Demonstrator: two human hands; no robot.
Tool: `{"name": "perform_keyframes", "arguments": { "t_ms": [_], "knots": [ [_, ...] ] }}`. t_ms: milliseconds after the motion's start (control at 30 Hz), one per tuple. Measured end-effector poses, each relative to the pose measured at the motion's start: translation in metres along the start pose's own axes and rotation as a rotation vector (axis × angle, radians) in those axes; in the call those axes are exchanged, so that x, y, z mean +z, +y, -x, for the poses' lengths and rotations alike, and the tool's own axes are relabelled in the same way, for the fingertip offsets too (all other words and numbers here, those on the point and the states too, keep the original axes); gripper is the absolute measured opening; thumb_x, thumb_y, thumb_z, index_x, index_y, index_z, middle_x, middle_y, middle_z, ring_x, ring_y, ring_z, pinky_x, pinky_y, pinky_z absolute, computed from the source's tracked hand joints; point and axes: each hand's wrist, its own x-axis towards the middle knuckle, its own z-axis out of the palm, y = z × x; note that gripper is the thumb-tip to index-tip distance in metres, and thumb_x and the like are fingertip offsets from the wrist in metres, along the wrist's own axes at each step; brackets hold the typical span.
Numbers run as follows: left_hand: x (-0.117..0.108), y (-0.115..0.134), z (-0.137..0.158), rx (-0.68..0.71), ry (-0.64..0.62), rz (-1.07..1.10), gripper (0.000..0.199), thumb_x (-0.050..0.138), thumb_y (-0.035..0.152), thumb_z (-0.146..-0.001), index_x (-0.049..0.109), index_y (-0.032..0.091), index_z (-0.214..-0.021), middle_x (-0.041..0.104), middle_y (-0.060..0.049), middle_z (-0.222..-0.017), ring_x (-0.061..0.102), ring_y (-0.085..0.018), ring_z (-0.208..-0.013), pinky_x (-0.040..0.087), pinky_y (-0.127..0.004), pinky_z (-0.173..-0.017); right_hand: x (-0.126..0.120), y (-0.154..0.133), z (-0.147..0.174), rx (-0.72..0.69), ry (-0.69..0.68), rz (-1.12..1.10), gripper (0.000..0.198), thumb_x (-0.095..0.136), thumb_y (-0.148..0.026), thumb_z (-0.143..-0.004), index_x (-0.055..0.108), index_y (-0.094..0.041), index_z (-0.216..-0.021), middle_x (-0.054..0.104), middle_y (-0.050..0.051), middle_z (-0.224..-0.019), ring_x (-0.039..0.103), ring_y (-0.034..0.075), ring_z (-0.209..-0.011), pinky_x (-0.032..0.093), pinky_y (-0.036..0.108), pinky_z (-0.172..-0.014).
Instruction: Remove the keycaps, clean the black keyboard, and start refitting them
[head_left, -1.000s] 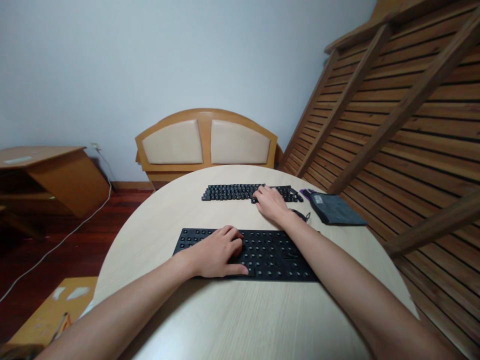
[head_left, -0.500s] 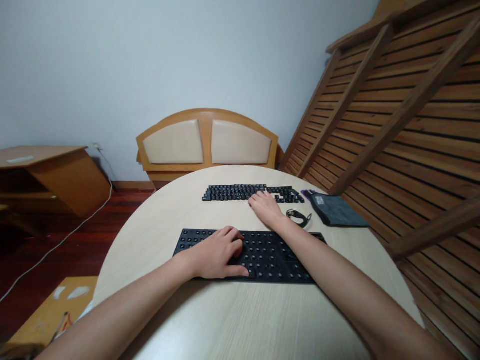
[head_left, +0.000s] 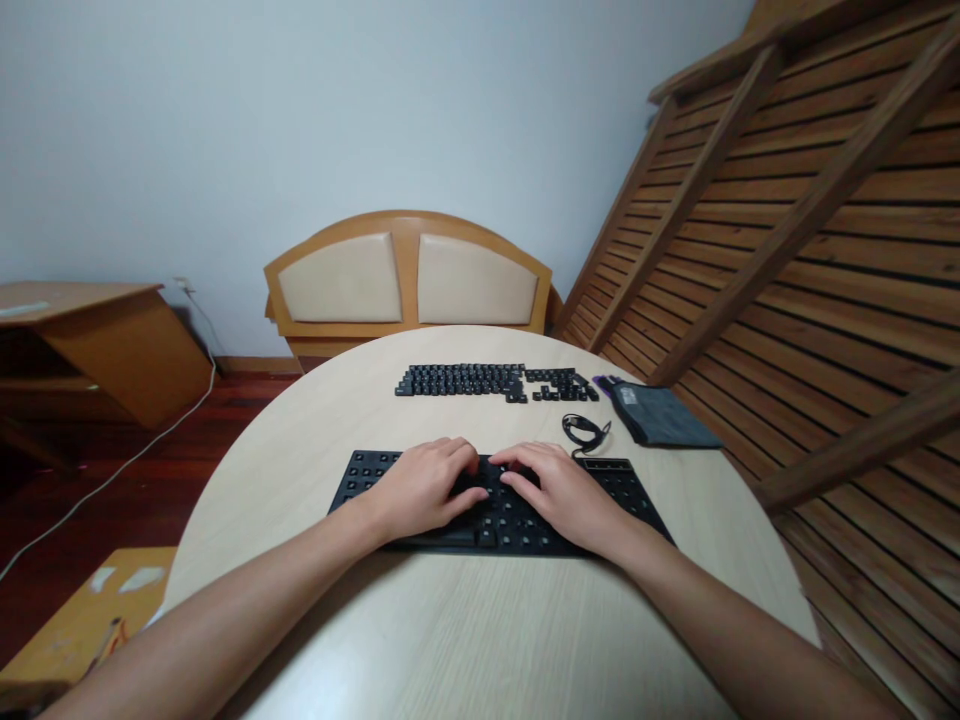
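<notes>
A black keyboard (head_left: 525,546) lies on the round table, most of its key switches bare of caps. My left hand (head_left: 427,487) rests over its left-middle part, thumb stretched apart from the bent fingers, whose tips are partly hidden. Over the middle of the keyboard is my right hand (head_left: 562,492). Its thumb and index tips come close together above the switches; anything between them is too small to make out. Beyond the keyboard, loose black keycaps (head_left: 461,380) lie in rows, with a smaller group of keycaps (head_left: 562,384) to their right.
A coiled black cable (head_left: 585,432) sits behind the keyboard. To its right is a dark grey pouch (head_left: 667,415) with something purple beside it. The pale table (head_left: 480,640) stands near a wooden headboard (head_left: 409,270); a slatted wooden frame (head_left: 817,230) leans at right.
My right hand has come back from the loose keycaps to the middle of the keyboard, beside my left hand. My left hand remains over the keyboard. The view has shifted slightly.
</notes>
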Motion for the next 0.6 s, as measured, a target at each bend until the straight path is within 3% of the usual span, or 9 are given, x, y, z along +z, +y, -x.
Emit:
{"name": "perform_keyframes", "arguments": {
  "t_ms": [200,433,500,600],
  "knots": [
    [0.015,0.012,0.000,-0.001,0.067,0.141,0.021,0.061,0.029,-0.094,0.058,0.020,-0.113,0.070,-0.005,-0.107,0.066,-0.022,-0.095,0.052,-0.034,-0.081,-0.008,0.000,0.013,0.104,-0.043,-0.191,0.018,0.071,-0.027,-0.087,0.058,-0.023,-0.098,0.071,0.001,-0.099,0.067,0.019,-0.094,0.047,0.034,-0.089],
    [0.022,0.019,0.000,-0.055,0.085,0.278,0.018,0.061,0.020,-0.092,0.066,0.022,-0.110,0.072,-0.003,-0.107,0.067,-0.020,-0.097,0.051,-0.031,-0.084,-0.014,0.003,0.010,0.138,-0.112,-0.298,0.024,0.070,-0.038,-0.087,0.056,-0.023,-0.097,0.072,0.001,-0.094,0.069,0.019,-0.090,0.049,0.032,-0.083],
    [0.022,0.021,0.000,-0.061,0.078,0.281,0.019,0.063,0.019,-0.091,0.066,0.021,-0.109,0.072,-0.003,-0.105,0.066,-0.020,-0.096,0.052,-0.032,-0.083,-0.018,0.007,0.012,0.100,-0.161,-0.221,0.034,0.074,-0.044,-0.082,0.059,-0.023,-0.102,0.071,0.003,-0.102,0.066,0.022,-0.098,0.048,0.035,-0.088],
    [0.021,0.025,0.002,0.023,0.049,0.268,0.022,0.060,0.020,-0.092,0.066,0.020,-0.113,0.071,-0.005,-0.109,0.064,-0.022,-0.101,0.051,-0.035,-0.089,-0.023,0.017,0.017,-0.016,-0.262,-0.066,0.070,0.084,-0.052,-0.066,0.058,-0.023,-0.124,0.061,0.010,-0.130,0.052,0.031,-0.125,0.037,0.047,-0.108]
  ]
}}
